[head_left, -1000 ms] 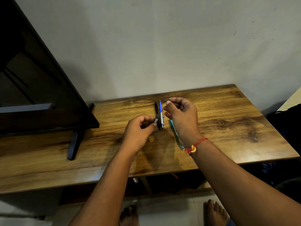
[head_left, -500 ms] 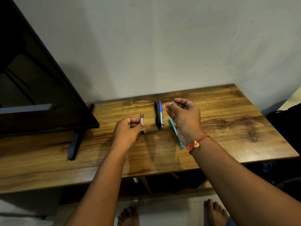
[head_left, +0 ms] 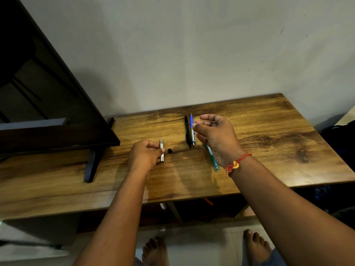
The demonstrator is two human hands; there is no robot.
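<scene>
My left hand (head_left: pixel 145 156) pinches a small flat silver-white piece (head_left: pixel 162 150) upright just above the wooden table (head_left: pixel 269 135). A tiny black cap (head_left: pixel 169 150) lies on the wood right beside it. A black pen (head_left: pixel 187 131) and a blue-and-white pen (head_left: pixel 192 129) lie side by side further back. My right hand (head_left: pixel 217 139) hovers over a teal pen (head_left: pixel 212 160) and hides its upper half. Its fingers are curled with the thumb tip against the forefinger. Whether anything is pinched there is too small to tell.
A dark monitor (head_left: pixel 48 104) on a black stand (head_left: pixel 92 164) fills the left side of the table. A grey wall (head_left: pixel 192 54) runs along the back edge. My bare feet (head_left: pixel 153 250) stand on a tiled floor below the front edge.
My left hand carried the silver-white piece leftward, away from the pens. The black cap now lies on the table beside it. My right hand stayed almost where it was.
</scene>
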